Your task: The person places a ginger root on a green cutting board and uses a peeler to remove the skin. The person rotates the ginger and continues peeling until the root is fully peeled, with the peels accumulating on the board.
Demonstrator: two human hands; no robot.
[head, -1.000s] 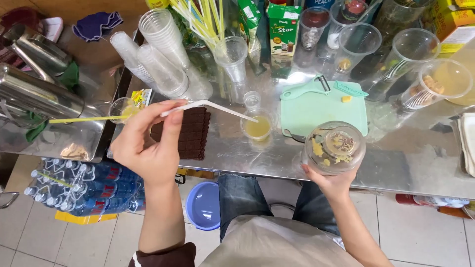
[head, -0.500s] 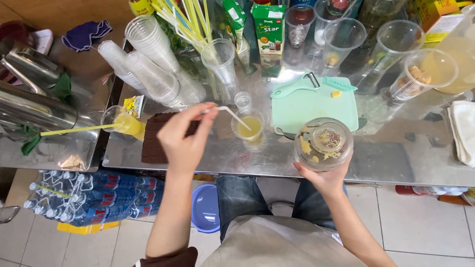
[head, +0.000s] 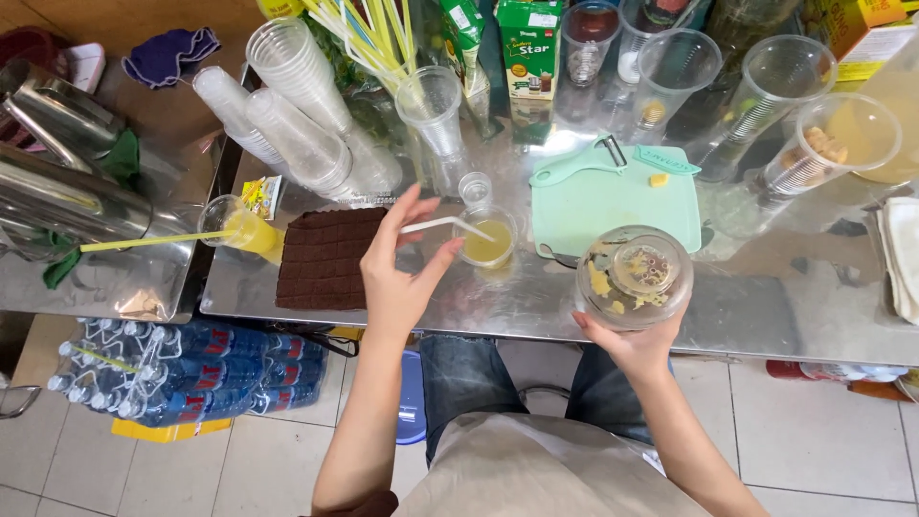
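1. The left hand (head: pixel 397 273) pinched a white plastic spoon (head: pixel 448 226) between the thumb and the first fingers, the remaining fingers loosely curled beside them.
2. The spoon's far end dipped into a small clear cup (head: pixel 488 239) of yellow liquid, which stood on the steel counter (head: pixel 766 316) just right of the hand.
3. The right hand (head: pixel 637 340) cupped a clear plastic cup (head: pixel 634 276) from below at the counter's near edge, fingers wrapped around its base and pressed to the wall; bits of yellow and pale fruit lay inside it.
4. That held cup overlapped the near corner of a mint-green cutting board (head: pixel 613 196), on which a green-handled peeler (head: pixel 579 163) and a small yellow scrap rested.
5. Left of the left hand, a brown ribbed mat (head: pixel 321 258) lay flat on the counter, touching the wrist's side.
6. Farther left, a cup of yellow drink (head: pixel 244 225) held a yellow straw (head: pixel 144 241) lying nearly level.
7. Behind the small cup stood stacks of clear cups (head: pixel 297 105), a bunch of straws (head: pixel 369 38) and a green carton (head: pixel 531 48).
8. Under the counter, a shrink-wrapped pack of water bottles (head: pixel 182 373) lay on the tiled floor.
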